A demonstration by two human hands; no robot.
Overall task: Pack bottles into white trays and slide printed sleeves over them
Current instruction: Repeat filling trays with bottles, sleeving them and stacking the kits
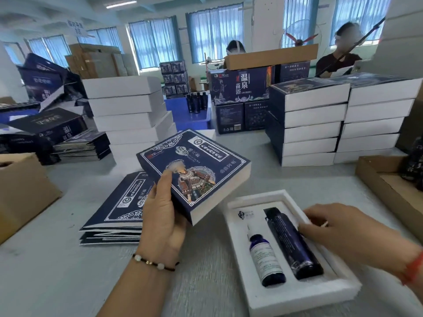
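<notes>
A white foam tray (299,296) lies on the table at the lower right. It holds a small blue dropper bottle (266,259) with a white label and a taller dark bottle (293,243), side by side. My right hand (343,227) rests on the tray's right rim, fingertips touching the dark bottle. My left hand (163,216) holds up a dark blue printed sleeve (194,172), opened into a box shape, thumb on its printed face. It hangs tilted above the table, left of the tray.
A pile of flat blue sleeves (119,211) lies under my left hand. Stacked white trays (128,110) stand behind, sleeved boxes (315,124) at the right. Brown cartons (20,191) (389,186) flank the table. Two people work at the far side.
</notes>
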